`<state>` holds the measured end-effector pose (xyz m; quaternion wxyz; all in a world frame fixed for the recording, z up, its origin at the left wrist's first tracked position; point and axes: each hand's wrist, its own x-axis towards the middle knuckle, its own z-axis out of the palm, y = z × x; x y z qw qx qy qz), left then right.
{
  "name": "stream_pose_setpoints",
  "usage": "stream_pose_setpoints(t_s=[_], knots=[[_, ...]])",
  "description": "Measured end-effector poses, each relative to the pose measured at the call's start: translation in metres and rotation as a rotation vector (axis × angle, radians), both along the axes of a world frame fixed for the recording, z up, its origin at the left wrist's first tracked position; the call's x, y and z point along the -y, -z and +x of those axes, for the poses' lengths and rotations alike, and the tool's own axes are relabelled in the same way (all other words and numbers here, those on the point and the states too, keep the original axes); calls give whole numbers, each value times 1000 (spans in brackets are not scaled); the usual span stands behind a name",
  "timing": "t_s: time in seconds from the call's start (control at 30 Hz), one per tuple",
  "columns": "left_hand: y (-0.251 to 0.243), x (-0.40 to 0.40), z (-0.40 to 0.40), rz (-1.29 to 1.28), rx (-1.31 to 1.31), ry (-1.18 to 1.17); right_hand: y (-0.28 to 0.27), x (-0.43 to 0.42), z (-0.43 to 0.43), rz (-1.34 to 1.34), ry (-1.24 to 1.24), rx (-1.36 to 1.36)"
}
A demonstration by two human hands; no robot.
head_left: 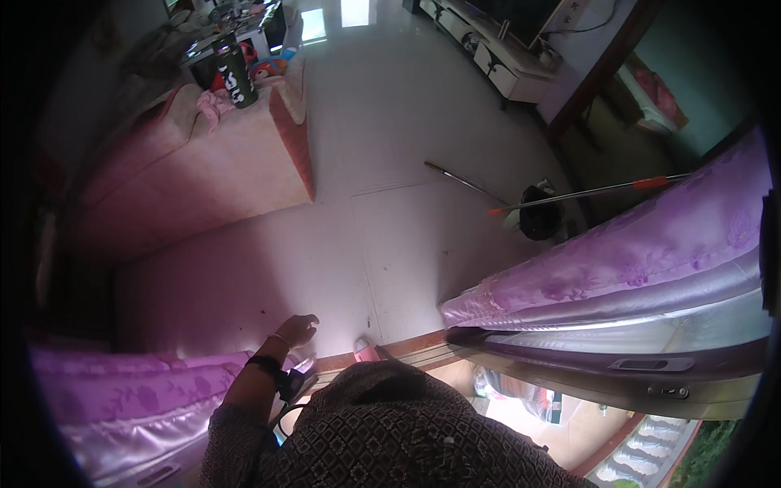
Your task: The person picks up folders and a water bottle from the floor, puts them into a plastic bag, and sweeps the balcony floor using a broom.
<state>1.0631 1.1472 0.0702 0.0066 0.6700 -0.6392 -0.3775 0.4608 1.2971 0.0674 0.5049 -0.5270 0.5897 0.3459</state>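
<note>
My left hand (296,329) hangs over the tiled floor with its fingers loosely bent and nothing visible in it. A band and a dark device (284,378) are strapped to that wrist and forearm. The nearest thing to the hand is the purple curtain (146,384) gathered at the left of the doorway. My right hand is out of view. One pink shoe (365,350) shows at the sliding-door track (415,352). To the right, another purple curtain (634,250) hangs beside the sliding door frame (586,363).
Ahead at left stands a pink sofa (232,158) with a dark bottle (235,76) on it. A black bin (540,213) and a pole with orange ends (573,195) stand at right; another stick (464,180) slants nearby. Farther off is a TV cabinet (506,70).
</note>
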Motion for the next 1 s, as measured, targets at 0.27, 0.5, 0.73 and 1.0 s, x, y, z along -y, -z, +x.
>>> stream_pose_setpoints(t_s=[0.27, 0.5, 0.73, 1.0], knots=[[2, 167, 47, -93, -73, 132, 23, 119, 87, 224, 444, 38], [-17, 317, 56, -66, -114, 206, 39, 266, 137, 232, 516, 105], [1, 431, 145, 192, 181, 278, 66, 477, 158, 108, 674, 321], [24, 594, 150, 170, -4, 563, 98, 631, 110, -182, 1070, 258]])
